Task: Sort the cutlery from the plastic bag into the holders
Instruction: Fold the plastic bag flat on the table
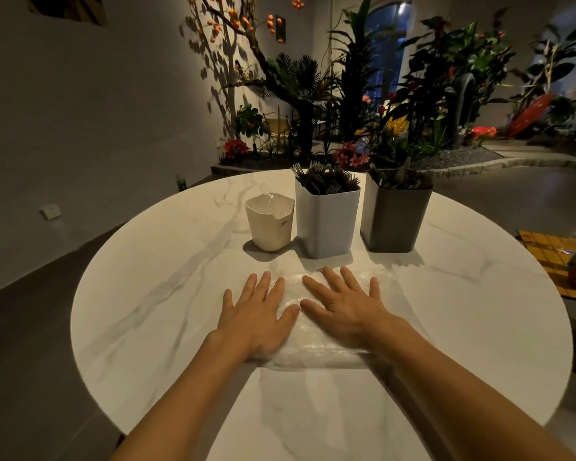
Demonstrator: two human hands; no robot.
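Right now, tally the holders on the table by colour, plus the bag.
Cream holder: 1
White holder: 1, holding dark forks
Dark grey holder: 1
Clear plastic bag: 1, flat under both hands
Total: 4

A round marble-look table (153,294); behind it leafy plants (446,81), and perhaps a yellow mat (546,251) at right.
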